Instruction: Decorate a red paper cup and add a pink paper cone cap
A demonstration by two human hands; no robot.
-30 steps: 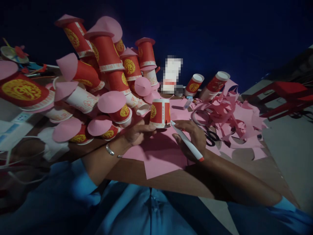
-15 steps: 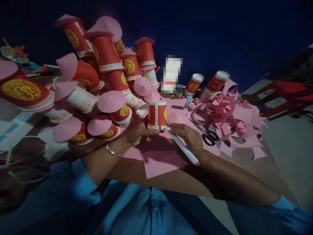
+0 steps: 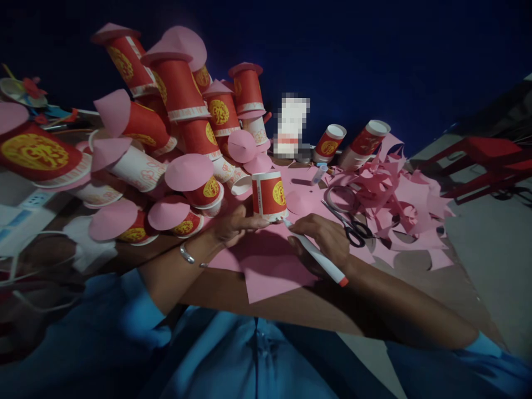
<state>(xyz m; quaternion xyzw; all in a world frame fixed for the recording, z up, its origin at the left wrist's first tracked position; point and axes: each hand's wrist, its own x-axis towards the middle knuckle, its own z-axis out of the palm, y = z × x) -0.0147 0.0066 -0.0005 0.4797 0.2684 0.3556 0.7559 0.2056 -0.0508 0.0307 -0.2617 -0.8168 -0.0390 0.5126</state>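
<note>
A red paper cup (image 3: 269, 194) with a yellow emblem and a white printed strip is held at its lower left by my left hand (image 3: 240, 224), the thumb along its bottom edge. Small reddish marks show on the white band there. My right hand (image 3: 322, 238) grips a white marker (image 3: 318, 257) with a red end, its tip close to the cup's lower right edge; whether it touches I cannot tell. A pink paper sheet (image 3: 274, 271) lies under both hands. A pink paper cone (image 3: 302, 202) sits just right of the cup.
Several red and white cups with pink cone tops (image 3: 178, 83) are piled at left. Black-handled scissors (image 3: 355, 233) lie at right beside pink paper scraps (image 3: 399, 194). Two red cup stacks (image 3: 330, 143) stand behind. A red stool (image 3: 486, 152) is beyond the table.
The cup has turned, its white strip shifting left and more of the yellow emblem showing. My right hand and the marker have moved slightly right.
</note>
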